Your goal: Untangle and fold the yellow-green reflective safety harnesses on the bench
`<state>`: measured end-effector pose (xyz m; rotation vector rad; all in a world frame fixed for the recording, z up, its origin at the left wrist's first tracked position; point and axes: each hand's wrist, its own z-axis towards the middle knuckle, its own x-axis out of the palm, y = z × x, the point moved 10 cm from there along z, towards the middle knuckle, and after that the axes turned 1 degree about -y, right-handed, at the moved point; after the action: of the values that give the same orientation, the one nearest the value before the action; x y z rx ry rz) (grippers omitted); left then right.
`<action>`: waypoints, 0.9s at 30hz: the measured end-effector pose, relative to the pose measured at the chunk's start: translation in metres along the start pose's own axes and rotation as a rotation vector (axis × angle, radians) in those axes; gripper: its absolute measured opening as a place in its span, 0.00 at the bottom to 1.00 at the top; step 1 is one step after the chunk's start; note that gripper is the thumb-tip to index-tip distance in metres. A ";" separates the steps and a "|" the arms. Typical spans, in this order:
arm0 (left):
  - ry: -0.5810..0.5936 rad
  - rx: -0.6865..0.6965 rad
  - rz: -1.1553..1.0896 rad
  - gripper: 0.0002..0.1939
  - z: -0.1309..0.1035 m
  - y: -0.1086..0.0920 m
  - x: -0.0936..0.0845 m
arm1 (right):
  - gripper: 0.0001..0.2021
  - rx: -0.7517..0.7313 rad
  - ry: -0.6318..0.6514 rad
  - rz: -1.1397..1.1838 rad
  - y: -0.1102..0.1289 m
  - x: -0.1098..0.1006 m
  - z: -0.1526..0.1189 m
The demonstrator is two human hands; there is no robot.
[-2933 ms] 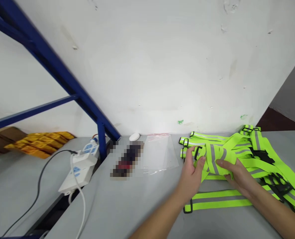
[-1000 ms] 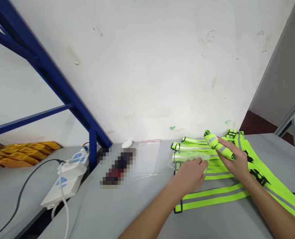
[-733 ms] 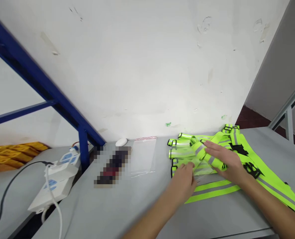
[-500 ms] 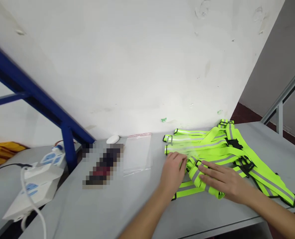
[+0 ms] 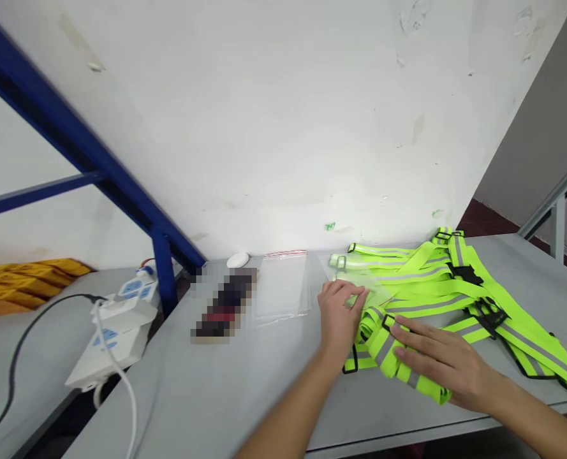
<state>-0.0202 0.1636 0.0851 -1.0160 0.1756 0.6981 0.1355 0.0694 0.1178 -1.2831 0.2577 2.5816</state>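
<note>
A folded bundle of neon yellow-green strap [image 5: 383,347] with grey reflective stripes lies under and against my right hand [image 5: 448,360], whose fingers wrap over it near a black buckle. My left hand [image 5: 340,312] is just left of the bundle, thumb and fingers pinched on the edge of a clear plastic bag [image 5: 360,274]. That bag lies over more neon straps [image 5: 421,274] with black buckles, spread behind and to the right of my hands.
Another clear zip bag [image 5: 283,284] lies left of my hands. Beyond it are a blurred-out dark item [image 5: 226,306] and a white oval object [image 5: 238,259]. White power strips [image 5: 120,331] with cables and a blue metal frame [image 5: 163,268] stand at left.
The view has turned a little left. The clear bag in my left hand now stands out more, raised over the straps. My right hand stays on the folded bundle.
</note>
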 end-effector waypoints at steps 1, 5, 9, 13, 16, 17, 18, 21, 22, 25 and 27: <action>-0.002 -0.015 -0.027 0.06 0.000 0.002 0.001 | 0.22 -0.005 -0.008 0.026 0.001 0.001 -0.001; -0.019 -0.052 -0.145 0.05 -0.001 0.008 0.001 | 0.24 0.008 -0.026 0.072 -0.012 0.014 -0.006; 0.024 0.031 -0.177 0.06 0.000 0.002 0.000 | 0.25 0.017 -0.021 -0.016 -0.030 0.025 -0.006; 0.062 0.238 -0.067 0.09 -0.004 -0.022 0.001 | 0.27 0.045 -0.022 -0.116 -0.035 0.027 -0.002; 0.006 0.259 0.002 0.10 -0.005 -0.027 -0.006 | 0.25 0.061 -0.034 -0.139 -0.036 0.027 0.000; -0.016 0.246 0.012 0.10 -0.005 -0.026 -0.010 | 0.24 0.058 -0.043 -0.147 -0.036 0.027 0.002; -0.032 0.227 0.011 0.09 -0.004 -0.025 -0.013 | 0.24 0.052 -0.051 -0.154 -0.036 0.027 0.003; 0.003 0.133 -0.076 0.09 0.000 -0.017 -0.016 | 0.24 0.026 -0.080 -0.172 -0.040 0.027 0.010; 0.035 0.091 -0.132 0.10 0.000 -0.013 -0.014 | 0.24 0.019 -0.087 -0.173 -0.042 0.027 0.013; 0.105 -0.020 -0.311 0.13 -0.001 -0.004 -0.008 | 0.27 0.013 -0.111 -0.165 -0.049 0.028 0.021; 0.091 -0.066 -0.383 0.13 -0.002 -0.002 -0.008 | 0.28 0.016 -0.129 -0.149 -0.051 0.028 0.024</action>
<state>-0.0251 0.1579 0.0892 -1.1067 0.0345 0.3109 0.1156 0.1282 0.1071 -1.0815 0.1513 2.5165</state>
